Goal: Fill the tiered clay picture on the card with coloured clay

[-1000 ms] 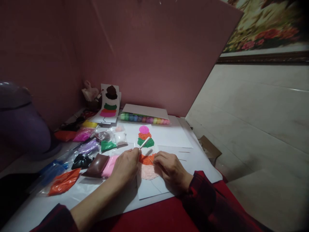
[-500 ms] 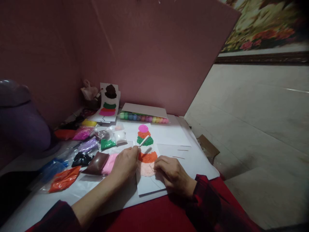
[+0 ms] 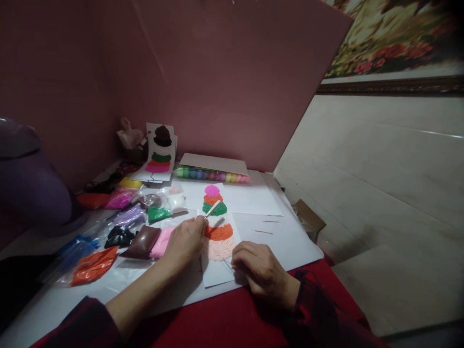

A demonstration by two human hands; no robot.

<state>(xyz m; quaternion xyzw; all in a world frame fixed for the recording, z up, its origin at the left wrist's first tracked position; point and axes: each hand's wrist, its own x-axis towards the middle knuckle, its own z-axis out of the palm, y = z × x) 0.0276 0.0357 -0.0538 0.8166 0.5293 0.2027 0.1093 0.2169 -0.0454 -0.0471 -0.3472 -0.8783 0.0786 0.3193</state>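
A white card (image 3: 217, 273) lies in front of me with a stacked picture filled in pink, orange, green, orange and pale peach clay (image 3: 217, 232). My left hand (image 3: 184, 241) is closed round a thin white stick tool (image 3: 212, 209), whose tip points up over the green band. My right hand (image 3: 259, 270) rests with curled fingers on the card's lower right corner, just below the peach band; nothing shows in it.
Bags of coloured clay (image 3: 119, 227) lie to the left on the white sheet. A finished sample card (image 3: 159, 152) leans at the back beside a strip of small coloured pots (image 3: 212, 175). A cardboard box (image 3: 308, 220) sits off the right edge. A purple lamp (image 3: 29, 183) stands far left.
My right hand has slid down and back from the orange band to the card's lower right corner. The left hand keeps the stick. The view has shifted slightly.
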